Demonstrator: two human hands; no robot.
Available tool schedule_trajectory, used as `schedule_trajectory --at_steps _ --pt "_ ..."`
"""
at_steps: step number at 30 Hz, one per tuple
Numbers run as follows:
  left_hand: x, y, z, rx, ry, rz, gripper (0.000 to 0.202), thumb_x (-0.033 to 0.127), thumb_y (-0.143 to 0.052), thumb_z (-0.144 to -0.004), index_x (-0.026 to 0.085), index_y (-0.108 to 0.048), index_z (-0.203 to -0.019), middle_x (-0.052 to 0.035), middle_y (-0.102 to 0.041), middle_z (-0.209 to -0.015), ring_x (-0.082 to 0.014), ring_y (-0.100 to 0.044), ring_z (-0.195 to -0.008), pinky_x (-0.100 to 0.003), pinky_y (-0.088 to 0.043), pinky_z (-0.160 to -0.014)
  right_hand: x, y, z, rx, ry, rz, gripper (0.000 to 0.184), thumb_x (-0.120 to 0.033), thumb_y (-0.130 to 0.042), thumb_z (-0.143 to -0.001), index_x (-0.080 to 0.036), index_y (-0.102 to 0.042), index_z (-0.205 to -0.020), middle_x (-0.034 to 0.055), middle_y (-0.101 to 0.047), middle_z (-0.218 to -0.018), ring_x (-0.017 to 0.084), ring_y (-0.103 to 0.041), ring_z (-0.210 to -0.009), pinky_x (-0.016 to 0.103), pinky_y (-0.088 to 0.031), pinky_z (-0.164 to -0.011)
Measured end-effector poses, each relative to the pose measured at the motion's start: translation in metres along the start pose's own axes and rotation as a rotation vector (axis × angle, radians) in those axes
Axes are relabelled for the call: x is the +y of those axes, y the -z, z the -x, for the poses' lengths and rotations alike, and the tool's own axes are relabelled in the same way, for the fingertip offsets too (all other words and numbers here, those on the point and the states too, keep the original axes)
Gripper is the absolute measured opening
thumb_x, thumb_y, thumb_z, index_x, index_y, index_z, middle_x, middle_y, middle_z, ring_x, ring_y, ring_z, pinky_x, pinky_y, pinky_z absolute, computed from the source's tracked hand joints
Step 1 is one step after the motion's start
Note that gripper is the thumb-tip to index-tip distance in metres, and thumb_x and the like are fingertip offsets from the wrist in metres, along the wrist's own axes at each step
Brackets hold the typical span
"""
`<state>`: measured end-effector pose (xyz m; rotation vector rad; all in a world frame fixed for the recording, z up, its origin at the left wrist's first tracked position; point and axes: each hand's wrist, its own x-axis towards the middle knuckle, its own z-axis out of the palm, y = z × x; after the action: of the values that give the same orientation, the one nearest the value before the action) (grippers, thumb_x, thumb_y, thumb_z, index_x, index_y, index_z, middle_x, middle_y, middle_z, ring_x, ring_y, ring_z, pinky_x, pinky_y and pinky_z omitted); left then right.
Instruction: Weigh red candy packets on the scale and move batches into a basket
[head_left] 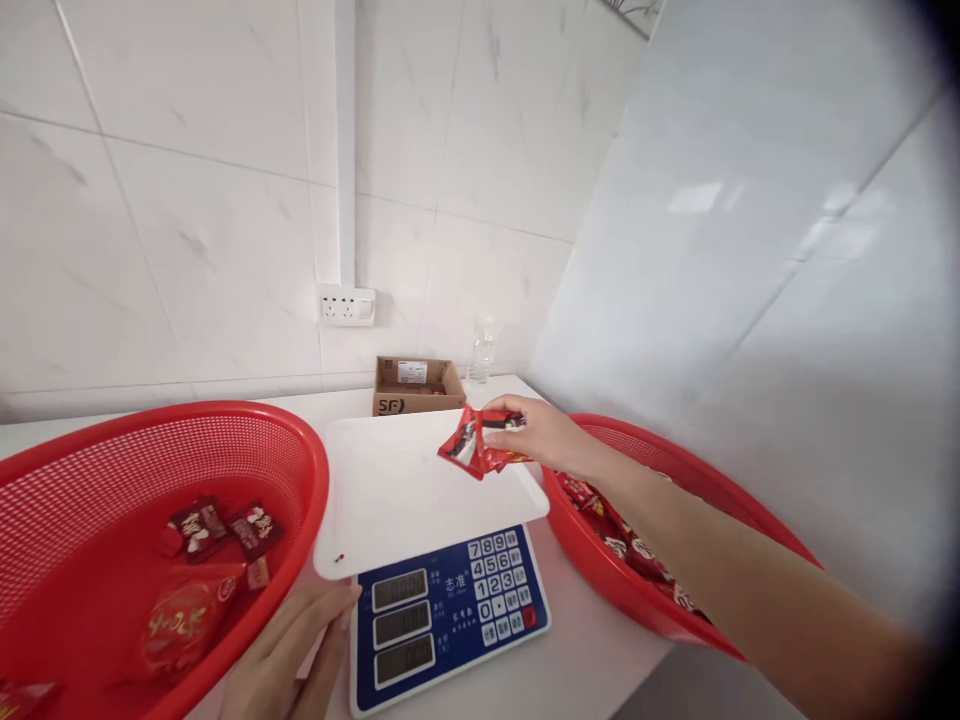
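Red wrapped packets (466,445) hung over the far right part of the white weighing tray (397,490) — grasped between the thumb and fingers of the right hand (523,432). Below the tray sat the scale's blue keypad panel (457,650). The left hand (296,645), fingers loose and released, lay beside the panel's left edge. Red baskets flanked the scale — the left basket (319,480) and right basket (559,500) both held packets. Behind stood a cardboard box (427,403) and a clear bottle (481,358).

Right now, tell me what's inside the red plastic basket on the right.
Red-wrapped snack packets lie in the red plastic basket. The right forearm hides some; anything beneath the top ones is covered.
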<state>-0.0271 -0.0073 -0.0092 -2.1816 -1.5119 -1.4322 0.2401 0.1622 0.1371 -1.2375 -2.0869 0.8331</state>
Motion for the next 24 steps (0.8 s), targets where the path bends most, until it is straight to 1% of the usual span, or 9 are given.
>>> schedule_trajectory --at_steps 3,5,8,11,14,17,19,21,24 --pt "0.002 0.002 -0.005 -0.036 0.000 0.036 0.022 0.020 -0.056 -0.083 0.027 -0.060 -0.103 -0.0016 -0.073 -0.093 -0.0150 -0.069 -0.084 -0.019 -0.055 -0.081 -0.012 -0.025 -0.008 -0.037 0.065 0.022 0.029 -0.023 -0.068 -0.069 -0.022 -0.063 -0.097 0.0024 -0.067 -0.100 0.019 -0.062 -0.089 0.035 -0.051 -0.079" --pt "0.004 0.003 -0.007 -0.034 0.002 0.046 0.022 0.018 -0.055 -0.083 0.026 -0.061 -0.103 -0.0019 -0.073 -0.093 -0.0144 -0.069 -0.084 -0.017 -0.054 -0.081 -0.017 -0.035 -0.011 -0.029 0.069 0.003 0.032 -0.023 -0.068 -0.069 -0.021 -0.061 -0.100 0.0036 -0.065 -0.104 0.019 -0.061 -0.093 0.036 -0.051 -0.081" --pt "0.006 0.005 -0.008 -0.038 -0.006 0.058 0.022 0.018 -0.057 -0.082 0.026 -0.061 -0.102 -0.0018 -0.073 -0.094 -0.0140 -0.069 -0.084 -0.016 -0.052 -0.082 -0.018 -0.041 -0.016 0.018 0.046 -0.072 0.033 -0.025 -0.067 -0.070 -0.020 -0.060 -0.102 0.0050 -0.064 -0.106 0.018 -0.061 -0.093 0.034 -0.052 -0.077" --pt "0.007 0.006 -0.007 -0.034 -0.011 0.046 0.022 0.017 -0.057 -0.082 0.025 -0.060 -0.102 -0.0014 -0.072 -0.093 -0.0127 -0.069 -0.085 -0.014 -0.051 -0.083 -0.016 -0.036 -0.017 0.101 0.059 -0.059 0.032 -0.027 -0.066 -0.072 -0.020 -0.060 -0.103 0.0054 -0.064 -0.107 0.018 -0.061 -0.093 0.036 -0.051 -0.082" --pt "0.008 0.006 -0.007 -0.032 -0.013 0.036 0.020 0.018 -0.056 -0.083 0.024 -0.060 -0.102 -0.0018 -0.072 -0.093 -0.0122 -0.069 -0.085 -0.013 -0.051 -0.082 -0.013 -0.018 -0.010 0.171 0.070 0.014 0.031 -0.029 -0.067 -0.072 -0.021 -0.062 -0.101 0.0053 -0.066 -0.104 0.020 -0.062 -0.093 0.039 -0.048 -0.087" --pt "0.008 0.005 -0.008 -0.005 -0.031 0.031 0.017 0.021 -0.053 -0.085 0.023 -0.062 -0.099 -0.0016 -0.072 -0.091 -0.0122 -0.069 -0.082 -0.014 -0.053 -0.079 -0.011 0.013 0.009 0.193 -0.028 0.055 0.031 -0.033 -0.066 -0.072 -0.020 -0.063 -0.100 0.0057 -0.068 -0.101 0.022 -0.064 -0.091 0.038 -0.049 -0.084" --pt "0.006 0.002 -0.007 0.033 -0.048 0.025 0.016 0.024 -0.052 -0.087 0.023 -0.063 -0.098 -0.0011 -0.073 -0.090 -0.0125 -0.069 -0.081 -0.016 -0.053 -0.080 -0.007 0.037 0.027 0.174 -0.123 0.081 0.035 -0.039 -0.065 -0.073 -0.019 -0.062 -0.102 0.0057 -0.069 -0.101 0.022 -0.065 -0.089 0.036 -0.050 -0.081" --pt "0.001 -0.003 -0.003 0.084 -0.052 0.021 0.017 0.026 -0.052 -0.087 0.023 -0.065 -0.097 -0.0013 -0.073 -0.089 -0.0137 -0.069 -0.080 -0.018 -0.054 -0.081 0.001 0.060 0.045 0.132 -0.196 0.115 0.040 -0.044 -0.064 -0.074 -0.019 -0.061 -0.104 0.0057 -0.069 -0.103 0.023 -0.066 -0.090 0.035 -0.051 -0.081" --pt "-0.009 -0.010 0.005 0.089 -0.049 0.021 0.017 0.028 -0.056 -0.084 0.023 -0.068 -0.095 -0.0018 -0.073 -0.090 -0.0168 -0.069 -0.082 -0.022 -0.055 -0.080 0.028 0.086 0.064 0.040 -0.258 0.184 0.047 -0.051 -0.055 -0.080 -0.021 -0.058 -0.116 0.0063 -0.066 -0.116 0.025 -0.062 -0.104 0.035 -0.049 -0.088"
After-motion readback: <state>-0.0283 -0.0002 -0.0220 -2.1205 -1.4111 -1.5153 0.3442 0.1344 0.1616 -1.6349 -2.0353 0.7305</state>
